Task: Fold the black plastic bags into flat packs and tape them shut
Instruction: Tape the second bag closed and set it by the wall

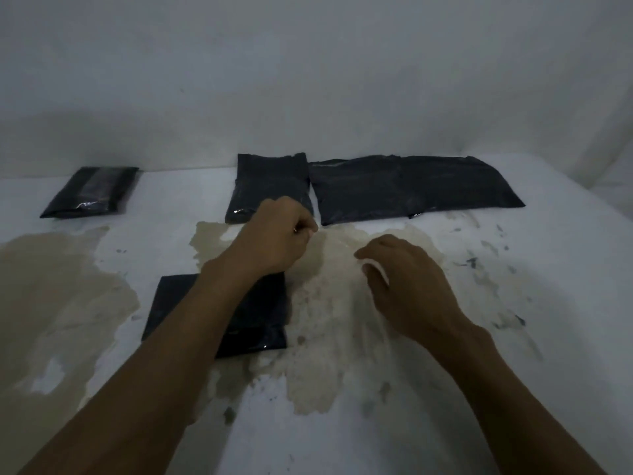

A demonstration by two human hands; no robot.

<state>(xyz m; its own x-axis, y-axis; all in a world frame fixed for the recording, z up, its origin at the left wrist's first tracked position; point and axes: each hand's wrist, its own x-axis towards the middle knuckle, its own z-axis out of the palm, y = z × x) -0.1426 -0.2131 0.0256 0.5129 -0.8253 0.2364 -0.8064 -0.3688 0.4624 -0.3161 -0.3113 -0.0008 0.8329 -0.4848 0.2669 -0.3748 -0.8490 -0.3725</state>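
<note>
Four black plastic bags lie on the white table. A folded pack (91, 193) with a shiny tape strip sits at the far left. Another folded pack (270, 181) lies at the far middle, and beside it on the right a larger, longer bag (414, 188) lies flat. A fourth flat pack (263, 317) lies near me, partly hidden under my left forearm. My left hand (279, 236) hovers just in front of the middle pack, curled into a fist with the thumb against the forefinger; a tiny glint shows there, nothing more. My right hand (407, 286) hangs over the bare table, fingers loosely curled.
The white table cover (513, 354) carries large tan stains in the middle and at the left, plus dark smudges on the right. A white wall or sheet (308, 80) closes off the back, right behind the far bags. The table's right edge curves away at the upper right.
</note>
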